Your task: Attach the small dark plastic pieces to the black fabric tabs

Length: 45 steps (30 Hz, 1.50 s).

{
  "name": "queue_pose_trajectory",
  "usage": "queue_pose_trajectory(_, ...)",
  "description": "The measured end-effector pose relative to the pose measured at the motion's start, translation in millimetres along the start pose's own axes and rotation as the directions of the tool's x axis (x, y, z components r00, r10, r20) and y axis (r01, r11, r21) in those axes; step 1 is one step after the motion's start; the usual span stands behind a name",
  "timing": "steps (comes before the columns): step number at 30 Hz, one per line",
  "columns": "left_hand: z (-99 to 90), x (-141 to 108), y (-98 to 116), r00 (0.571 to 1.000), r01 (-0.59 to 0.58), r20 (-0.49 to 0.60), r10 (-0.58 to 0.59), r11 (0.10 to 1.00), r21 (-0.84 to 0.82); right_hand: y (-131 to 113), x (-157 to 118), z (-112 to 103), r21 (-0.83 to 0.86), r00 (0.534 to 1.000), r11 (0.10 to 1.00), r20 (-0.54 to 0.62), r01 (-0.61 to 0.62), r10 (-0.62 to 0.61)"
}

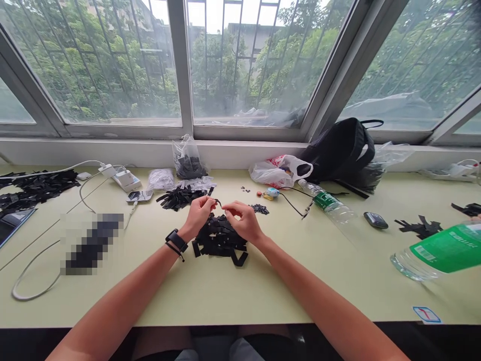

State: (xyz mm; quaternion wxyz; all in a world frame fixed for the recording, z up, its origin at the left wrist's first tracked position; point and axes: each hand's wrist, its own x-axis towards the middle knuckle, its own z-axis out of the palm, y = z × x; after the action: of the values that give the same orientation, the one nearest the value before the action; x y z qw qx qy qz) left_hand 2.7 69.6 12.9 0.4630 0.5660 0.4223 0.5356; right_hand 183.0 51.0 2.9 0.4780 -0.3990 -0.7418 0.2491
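Note:
My left hand [200, 215], with a dark watch and a cord on its wrist, pinches a short black fabric strip [217, 201]. The strip curves across the gap to my right hand [243, 219], whose finger and thumb close at its other end. Both hands are raised a little over a heap of black strips [220, 239] with small shiny bits on some of them. Just behind my right hand lies a small pile of dark shiny pieces [260, 209]. Another bunch of black strips [178, 199] lies behind my left hand.
A plastic bottle [330, 203], a black bag [338, 153], a white-red plastic bag [280, 170] and glasses [306, 210] lie to the right. A large green-labelled bottle [443, 248] is tilted at far right. Chargers [126, 178], cables and a pixelated dark object [93, 245] are left.

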Motion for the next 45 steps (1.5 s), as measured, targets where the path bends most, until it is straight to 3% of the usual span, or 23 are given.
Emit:
queue_pose_trajectory(4,0.5,-3.3,8.0,0.978,0.088,0.199,-0.057,0.985,-0.151,2.3,6.4,-1.5,0.33,0.982,0.925,0.054,-0.188,0.181)
queue_pose_trajectory(8,3.0,-7.5,9.6,0.971,0.079,0.236,-0.043,0.987,-0.141,2.3,8.5,-2.7,0.521,0.954,0.8,0.182,-0.298,0.237)
queue_pose_trajectory(13,3.3,-7.9,8.0,0.973,0.053,0.228,-0.03,0.994,-0.096,2.0,7.6,-0.3,0.581,0.948,0.749,0.172,-0.318,0.269)
queue_pose_trajectory(22,4.3,-7.3,4.0,0.973,0.019,0.231,-0.015,1.0,-0.013,-1.3,8.8,1.4,0.553,0.967,0.8,0.04,-0.232,0.253)
queue_pose_trajectory(30,3.9,-4.9,0.4,0.988,-0.061,0.151,0.043,0.992,0.114,0.5,8.0,0.0,0.485,0.96,0.834,0.048,-0.263,0.275)
queue_pose_trajectory(38,-2.6,-2.2,2.6,0.987,-0.158,0.072,0.142,0.943,0.292,5.8,10.5,-6.3,0.524,0.947,0.8,0.04,-0.293,0.32)
queue_pose_trajectory(41,-21.3,5.7,8.1,0.979,-0.134,-0.068,0.19,0.865,0.484,15.0,16.5,-20.0,0.482,0.936,0.818,0.008,-0.312,0.352)
queue_pose_trajectory(45,-57.0,17.9,9.1,0.941,-0.002,-0.207,0.266,0.617,0.787,35.3,25.2,-49.4,0.237,0.937,0.921,-0.086,-0.31,0.338)
